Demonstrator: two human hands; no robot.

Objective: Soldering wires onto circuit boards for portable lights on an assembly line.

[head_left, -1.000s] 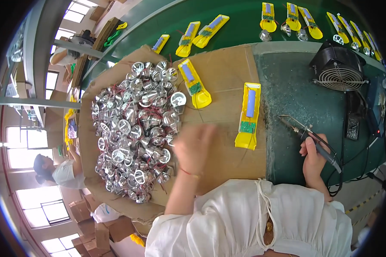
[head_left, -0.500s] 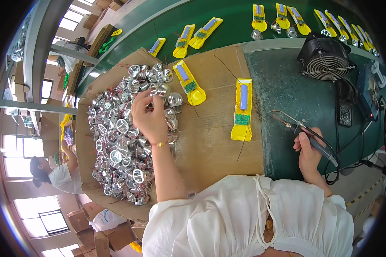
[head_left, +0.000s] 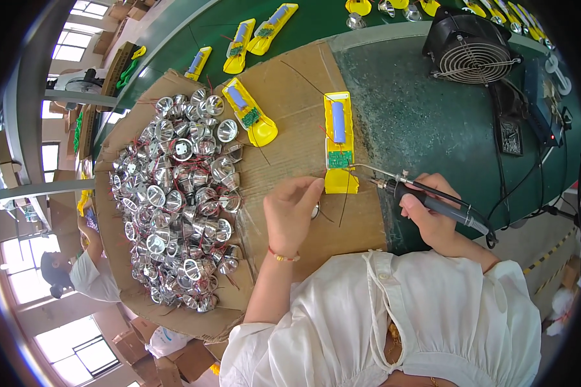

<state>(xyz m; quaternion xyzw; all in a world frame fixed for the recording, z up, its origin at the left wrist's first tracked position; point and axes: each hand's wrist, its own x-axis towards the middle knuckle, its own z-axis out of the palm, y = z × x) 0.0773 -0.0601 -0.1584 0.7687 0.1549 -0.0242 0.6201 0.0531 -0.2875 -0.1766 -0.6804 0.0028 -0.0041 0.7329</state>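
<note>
My left hand [head_left: 289,216] is closed over the cardboard, thumb and forefinger pinched beside a yellow flashlight housing [head_left: 342,182]. A silver reflector cup [head_left: 315,210] shows mostly hidden under its fingers, with a dark wire sticking out. The housing lies open, with a blue cylindrical battery [head_left: 338,122], a green circuit board [head_left: 339,159] and thin loose wires. My right hand [head_left: 432,209] is wrapped round a soldering iron [head_left: 442,208]. The iron's tip is just right of the housing, and its thin curved metal tube reaches over to the circuit board.
A cardboard box [head_left: 126,258] piled with silver reflector cups [head_left: 174,200] stands at left. Another opened housing [head_left: 252,116] lies by it. More housings line the green bench behind. A black fan [head_left: 471,55] and a blue box with cables [head_left: 542,103] stand at right; a co-worker [head_left: 90,271] sits far left.
My left hand has left the pile of reflector cups and come right, beside the housing, with a cup. The soldering iron has moved left to the circuit board. The whole view has shifted slightly.
</note>
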